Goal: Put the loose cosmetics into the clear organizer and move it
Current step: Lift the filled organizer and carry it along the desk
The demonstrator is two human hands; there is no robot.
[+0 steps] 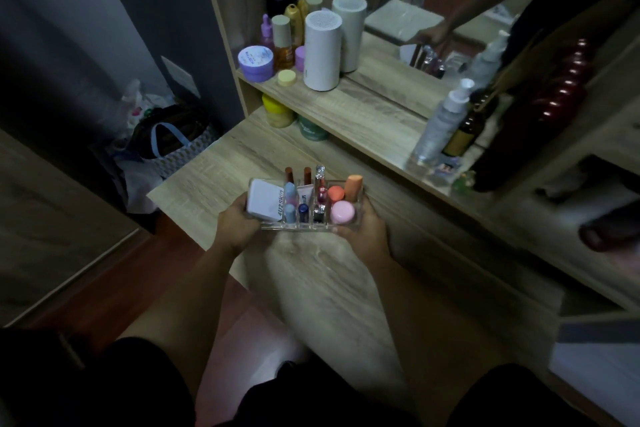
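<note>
Head view: both hands, left (239, 224) and right (363, 230), grip the filled organizer (304, 227) over the desk (329, 270); loading looks done, next carry it level and set it down

— How many organizers?
— One clear organizer (277, 226), with one white compact (265, 203), one pink jar (342, 212) and one orange sponge (353, 185) inside.
— And on the shelf?
— One white cylinder (322, 50), one purple jar (255, 62).

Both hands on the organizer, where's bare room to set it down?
Bare: wooden desktop around the clear acrylic organizer, and the raised shelf's middle between white cylinder and clear spray bottle. Crowded: the shelf's left end, around the purple jar.
</note>
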